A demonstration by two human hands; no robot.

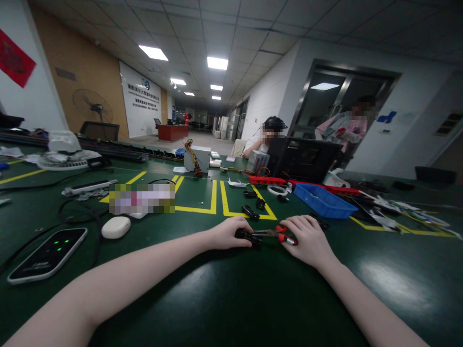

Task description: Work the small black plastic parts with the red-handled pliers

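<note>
- Bare forearms (144, 279) come in from the lower corners, low over the dark green surface (231, 308).
- Left hand (231, 233): fingers curled closed on a small black part (246, 235), which sits just above the surface between the two hands.
- Right hand (307, 237): fingers partly curled around the red handles of pliers (288, 239); their metal nose points left and meets the black part, though I cannot tell whether it grips it.
- Just beyond, loose black pieces (250, 212) lie near yellow tape (213, 197).
- To the right is a blue tray (338, 212); behind it, a red strip (267, 180).
- Well to the left are a white case (116, 227) and a phone-like device (48, 255) showing green lights.
- Across the surface, a person in a dark cap (275, 124) sits beside a black case (307, 156).
</note>
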